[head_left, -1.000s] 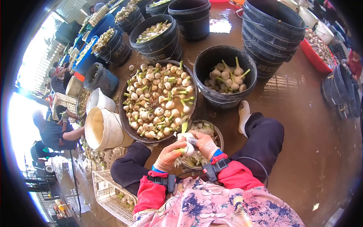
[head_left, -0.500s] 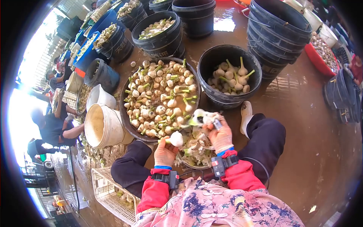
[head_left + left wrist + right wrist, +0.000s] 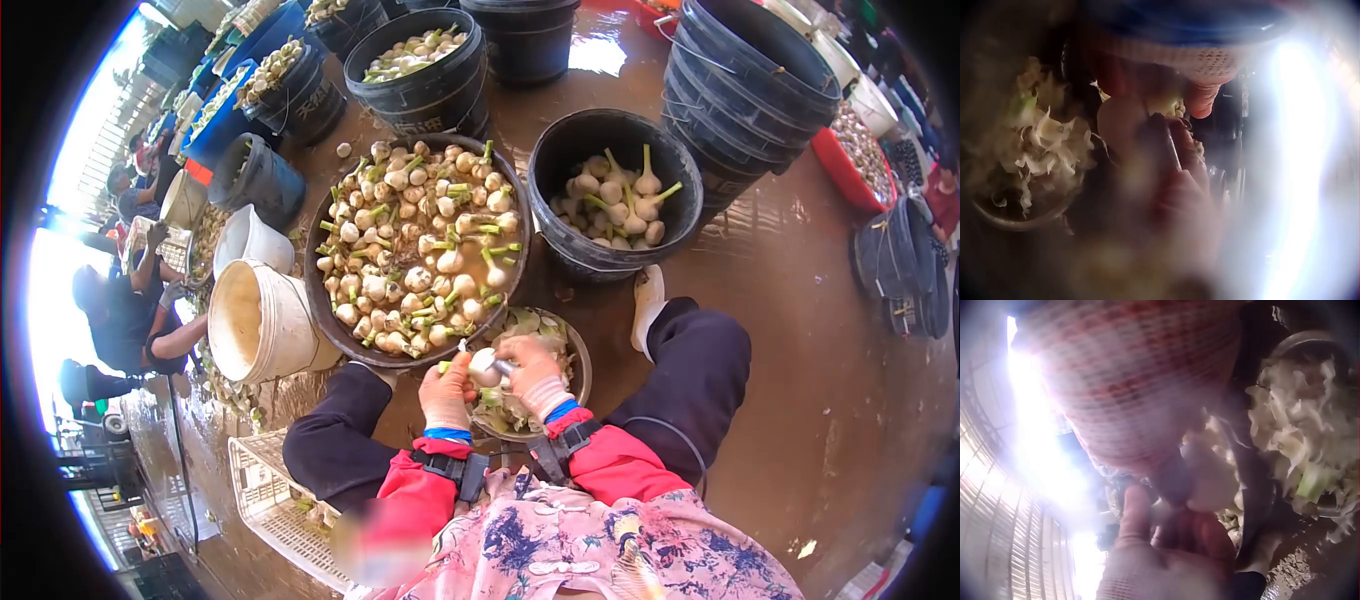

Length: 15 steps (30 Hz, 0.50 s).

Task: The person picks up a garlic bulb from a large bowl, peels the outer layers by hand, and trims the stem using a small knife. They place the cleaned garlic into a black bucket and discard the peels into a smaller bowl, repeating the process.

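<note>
My left hand (image 3: 447,390) grips a peeled white garlic bulb (image 3: 485,367) by its short green stem, low in front of my body. My right hand (image 3: 533,375) holds a short metal knife (image 3: 504,367) against the bulb's right side. In the left wrist view the knife's edge (image 3: 1174,150) shows beside the pale bulb (image 3: 1119,122). The right wrist view has the bulb (image 3: 1213,481) between the gloved right hand (image 3: 1135,394) and the left fingers (image 3: 1136,509). Just beyond and below both hands is a bowl (image 3: 583,375) of torn garlic skins (image 3: 505,410).
A wide dark basin (image 3: 318,300) full of garlic bulbs stands ahead, left of a black bucket (image 3: 610,255) of trimmed bulbs. White buckets (image 3: 275,325) and a plastic crate (image 3: 270,500) are on my left. Stacked black buckets (image 3: 745,95) rise at the back right.
The right hand moved off to the right with loose skins, then came back to the bulb without them. The left hand kept its bulb and shifted slightly.
</note>
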Tool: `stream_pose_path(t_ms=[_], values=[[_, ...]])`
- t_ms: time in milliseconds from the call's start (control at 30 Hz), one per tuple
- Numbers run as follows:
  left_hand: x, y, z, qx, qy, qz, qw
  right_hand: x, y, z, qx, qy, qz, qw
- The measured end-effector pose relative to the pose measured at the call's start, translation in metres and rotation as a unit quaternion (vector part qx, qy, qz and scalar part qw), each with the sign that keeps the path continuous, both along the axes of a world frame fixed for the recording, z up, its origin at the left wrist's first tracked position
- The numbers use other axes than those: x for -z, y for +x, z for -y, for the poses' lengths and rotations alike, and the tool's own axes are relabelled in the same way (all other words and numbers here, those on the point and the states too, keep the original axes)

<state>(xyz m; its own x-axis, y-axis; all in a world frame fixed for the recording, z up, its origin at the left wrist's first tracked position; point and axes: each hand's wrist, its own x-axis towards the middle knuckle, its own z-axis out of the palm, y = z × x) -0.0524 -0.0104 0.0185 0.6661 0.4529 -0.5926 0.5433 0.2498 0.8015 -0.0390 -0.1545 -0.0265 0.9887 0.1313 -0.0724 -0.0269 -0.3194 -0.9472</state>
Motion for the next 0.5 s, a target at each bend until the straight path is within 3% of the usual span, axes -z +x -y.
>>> stream_pose_path(t_ms=[67,100,167,200,267,333,367,433,500], values=[[-0.006,0.007,-0.024,-0.026,-0.001,0.045,0.999,0.016,0.002,0.001,0.117,0.039,-0.066,0.99],[-0.006,0.013,-0.044,-0.049,-0.004,0.08,0.996,0.013,0.004,0.005,0.116,0.038,-0.067,0.99],[-0.031,0.04,-0.09,-0.089,-0.074,0.18,0.977,-0.001,0.009,0.012,0.167,0.089,-0.29,0.938],[-0.027,0.05,-0.138,-0.143,-0.1,0.219,0.96,-0.004,0.01,0.011,0.167,0.092,-0.296,0.936],[-0.041,0.067,-0.236,-0.158,-0.066,0.249,0.953,0.007,0.007,0.004,0.16,0.141,-0.291,0.933],[-0.066,0.09,-0.299,-0.292,-0.038,0.276,0.915,0.009,0.007,0.0,0.146,0.189,-0.303,0.923],[-0.084,0.106,-0.302,-0.385,-0.052,0.26,0.884,0.01,0.008,-0.001,0.145,0.191,-0.305,0.922],[-0.08,0.127,-0.297,-0.375,-0.042,0.273,0.885,0.015,0.01,0.0,0.107,0.148,-0.322,0.929],[-0.038,0.141,-0.27,-0.172,-0.079,0.339,0.921,0.015,0.012,0.0,0.098,0.163,-0.342,0.92]])
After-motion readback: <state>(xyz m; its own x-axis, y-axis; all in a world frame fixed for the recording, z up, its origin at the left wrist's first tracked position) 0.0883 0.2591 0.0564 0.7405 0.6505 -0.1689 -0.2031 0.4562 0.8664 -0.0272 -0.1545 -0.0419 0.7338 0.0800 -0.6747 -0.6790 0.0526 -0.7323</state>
